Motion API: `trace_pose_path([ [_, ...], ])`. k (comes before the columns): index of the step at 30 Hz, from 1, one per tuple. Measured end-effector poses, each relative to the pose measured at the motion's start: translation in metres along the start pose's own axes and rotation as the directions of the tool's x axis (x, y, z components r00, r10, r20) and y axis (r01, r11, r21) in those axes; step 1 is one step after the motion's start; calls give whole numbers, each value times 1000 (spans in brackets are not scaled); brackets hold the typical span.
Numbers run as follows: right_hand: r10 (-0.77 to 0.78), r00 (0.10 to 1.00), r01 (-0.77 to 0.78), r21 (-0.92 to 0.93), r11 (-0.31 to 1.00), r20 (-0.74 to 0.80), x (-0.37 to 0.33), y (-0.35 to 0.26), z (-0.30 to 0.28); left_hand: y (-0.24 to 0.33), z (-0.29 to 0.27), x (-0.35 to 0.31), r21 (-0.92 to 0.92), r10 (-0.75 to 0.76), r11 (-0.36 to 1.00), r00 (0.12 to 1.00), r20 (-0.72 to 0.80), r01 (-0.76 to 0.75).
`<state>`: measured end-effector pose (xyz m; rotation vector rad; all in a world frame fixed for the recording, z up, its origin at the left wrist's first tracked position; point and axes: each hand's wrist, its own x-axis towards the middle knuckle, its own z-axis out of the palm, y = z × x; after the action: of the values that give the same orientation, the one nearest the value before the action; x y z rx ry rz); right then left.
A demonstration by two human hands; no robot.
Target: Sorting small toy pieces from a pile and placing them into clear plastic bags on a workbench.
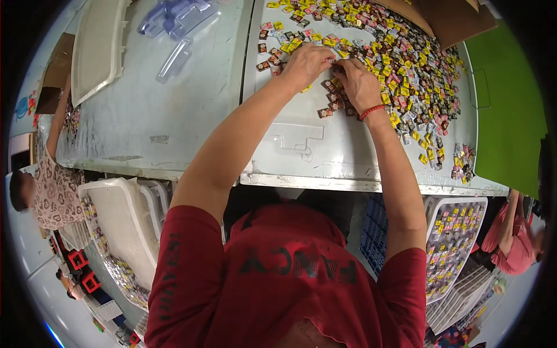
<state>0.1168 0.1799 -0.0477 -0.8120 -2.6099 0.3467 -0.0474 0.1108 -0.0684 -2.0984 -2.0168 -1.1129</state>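
Observation:
Over the near edge of a pile of small, flat, tile-like pieces (400, 64) in yellow, brown, pink and black, my two hands meet with fingertips almost touching. My left hand (306, 66) is closed in a pinch; a bit of pink shows at its fingertips, too small to name. Thumb and fingers of my right hand (362, 87), red beaded bracelet at the wrist, are drawn together by something dark that I cannot make out. Brown pieces (326, 112) lie loose just under the right hand. Closer to me, a clear plastic blister shell (299, 138) rests on the white table (342, 165).
More clear blister shells (174, 61) lie on the left table, beside a white tray (100, 49). Cardboard (464, 23) and a green surface (505, 104) border the pile. Piece-filled trays (455, 243) stand below the table. Other people sit at both sides.

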Motion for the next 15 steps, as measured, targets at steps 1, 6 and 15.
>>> trace_pose_path([
  [1,1,1000,-1,-4,1000,-5,0,1,-1,2,1,1,-3,-23,1000,1000,4,23],
  [6,-7,995,9,12,1000,-104,-18,-12,-16,11,-14,-7,-29,-43,999,999,-16,42],
  [15,-47,999,48,329,943,-12,-94,-90,-40,67,-110,-116,-192,-49,978,983,179,84],
])
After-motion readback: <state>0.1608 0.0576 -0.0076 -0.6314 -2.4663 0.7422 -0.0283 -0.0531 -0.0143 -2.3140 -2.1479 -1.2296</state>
